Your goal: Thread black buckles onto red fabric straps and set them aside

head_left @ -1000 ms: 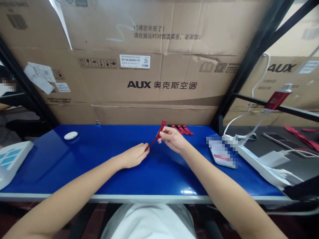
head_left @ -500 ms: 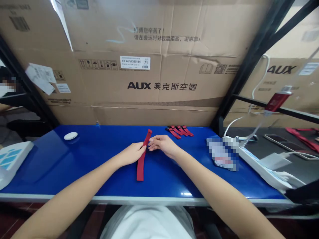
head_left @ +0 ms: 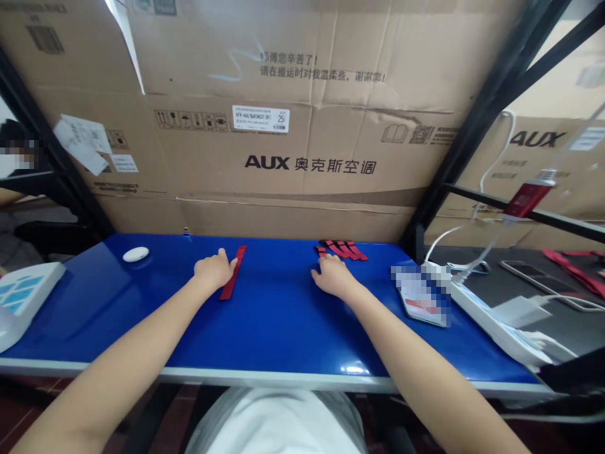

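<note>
A long red fabric strap (head_left: pixel 229 289) lies slanted on the blue table, left of the middle. My left hand (head_left: pixel 213 271) is at its left side with fingertips at the strap's edge; thumb and fingers are apart. Farther right, my right hand (head_left: pixel 333 276) reaches over the table toward a group of short folded red straps with black ends (head_left: pixel 347 250) near the back edge. Its fingertips are over the leftmost strap and partly cover it, while the thumb is spread away. No grip on that strap shows.
A large cardboard box (head_left: pixel 302 208) stands behind the blue table (head_left: pixel 274 340). At left are a white round case (head_left: pixel 136 254) and a white device (head_left: pixel 28 296). A phone (head_left: pixel 423 302) and a white power strip (head_left: pixel 491 318) with cables lie at right, beside a black frame (head_left: pixel 437 189).
My left hand has moved left with the long red strap, which now lies flat on the table. The right hand has moved away from it, rightward to the folded straps.
</note>
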Action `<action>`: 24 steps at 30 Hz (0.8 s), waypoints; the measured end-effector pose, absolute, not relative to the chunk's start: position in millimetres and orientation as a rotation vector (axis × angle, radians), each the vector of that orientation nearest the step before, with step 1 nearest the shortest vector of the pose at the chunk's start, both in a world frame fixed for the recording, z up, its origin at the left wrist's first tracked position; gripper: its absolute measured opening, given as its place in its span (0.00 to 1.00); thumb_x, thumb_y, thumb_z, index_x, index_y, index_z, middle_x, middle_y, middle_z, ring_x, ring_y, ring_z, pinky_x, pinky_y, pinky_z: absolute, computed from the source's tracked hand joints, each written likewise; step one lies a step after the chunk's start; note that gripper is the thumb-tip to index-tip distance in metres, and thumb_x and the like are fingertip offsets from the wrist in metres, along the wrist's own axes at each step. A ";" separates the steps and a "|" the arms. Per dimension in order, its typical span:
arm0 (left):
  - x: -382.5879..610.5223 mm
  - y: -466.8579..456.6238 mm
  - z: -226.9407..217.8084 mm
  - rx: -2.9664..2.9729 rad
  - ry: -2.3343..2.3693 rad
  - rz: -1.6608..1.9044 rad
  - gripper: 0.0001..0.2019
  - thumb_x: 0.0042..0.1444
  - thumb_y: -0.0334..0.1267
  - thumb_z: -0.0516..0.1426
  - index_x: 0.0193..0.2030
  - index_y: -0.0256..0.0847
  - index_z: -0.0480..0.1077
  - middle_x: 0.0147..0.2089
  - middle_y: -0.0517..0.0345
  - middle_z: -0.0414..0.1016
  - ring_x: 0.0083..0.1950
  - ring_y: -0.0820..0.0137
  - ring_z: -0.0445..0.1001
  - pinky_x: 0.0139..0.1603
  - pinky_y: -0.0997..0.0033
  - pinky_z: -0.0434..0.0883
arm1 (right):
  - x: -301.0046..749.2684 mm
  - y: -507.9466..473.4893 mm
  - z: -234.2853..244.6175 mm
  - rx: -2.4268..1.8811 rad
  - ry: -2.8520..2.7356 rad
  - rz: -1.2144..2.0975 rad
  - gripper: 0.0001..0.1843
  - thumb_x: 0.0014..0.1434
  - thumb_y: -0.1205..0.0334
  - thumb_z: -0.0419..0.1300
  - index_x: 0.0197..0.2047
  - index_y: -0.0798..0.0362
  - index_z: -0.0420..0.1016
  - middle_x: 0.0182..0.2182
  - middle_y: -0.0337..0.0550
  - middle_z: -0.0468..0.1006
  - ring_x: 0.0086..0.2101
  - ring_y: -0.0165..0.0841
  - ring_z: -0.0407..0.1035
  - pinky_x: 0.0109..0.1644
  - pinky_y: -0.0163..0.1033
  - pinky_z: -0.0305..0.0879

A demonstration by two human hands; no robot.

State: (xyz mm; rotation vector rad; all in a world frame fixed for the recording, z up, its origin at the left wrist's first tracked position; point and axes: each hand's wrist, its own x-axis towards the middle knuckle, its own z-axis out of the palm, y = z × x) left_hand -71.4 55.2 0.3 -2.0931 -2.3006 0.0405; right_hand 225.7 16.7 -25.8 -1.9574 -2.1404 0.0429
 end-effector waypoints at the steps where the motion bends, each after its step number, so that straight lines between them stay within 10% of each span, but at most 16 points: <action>1: -73.4 53.0 2.6 -2.075 -2.343 0.052 0.33 0.64 0.56 0.40 0.61 0.27 0.59 0.50 0.28 0.75 0.53 0.44 0.74 0.47 0.51 0.68 | 221.1 12.6 -24.8 -1.895 -2.164 0.066 0.18 0.61 0.58 0.54 0.46 0.65 0.75 0.49 0.68 0.73 0.53 0.54 0.65 0.54 0.51 0.61; 9: -81.5 33.2 12.1 -1.880 -2.448 0.114 0.31 0.62 0.54 0.45 0.63 0.33 0.62 0.57 0.30 0.69 0.56 0.44 0.71 0.48 0.53 0.67 | 222.8 20.2 -21.7 -1.430 -2.156 0.063 0.29 0.48 0.82 0.51 0.52 0.58 0.74 0.52 0.52 0.74 0.53 0.41 0.64 0.58 0.42 0.59; 15: -59.5 16.1 9.3 -1.863 -2.112 -0.163 0.27 0.64 0.51 0.45 0.54 0.27 0.69 0.55 0.30 0.68 0.50 0.46 0.73 0.42 0.54 0.70 | 251.3 46.9 -35.8 -1.423 -2.198 0.171 0.29 0.49 0.80 0.53 0.53 0.54 0.74 0.52 0.51 0.72 0.51 0.39 0.65 0.57 0.42 0.61; 24: -4.7 10.2 -19.7 -2.822 -1.196 -0.704 0.21 0.63 0.50 0.53 0.56 0.40 0.68 0.55 0.47 0.70 0.56 0.58 0.68 0.58 0.58 0.65 | 214.2 22.0 -27.0 -1.304 -2.094 0.600 0.11 0.47 0.68 0.66 0.35 0.55 0.70 0.32 0.38 0.71 0.29 0.28 0.66 0.35 0.35 0.63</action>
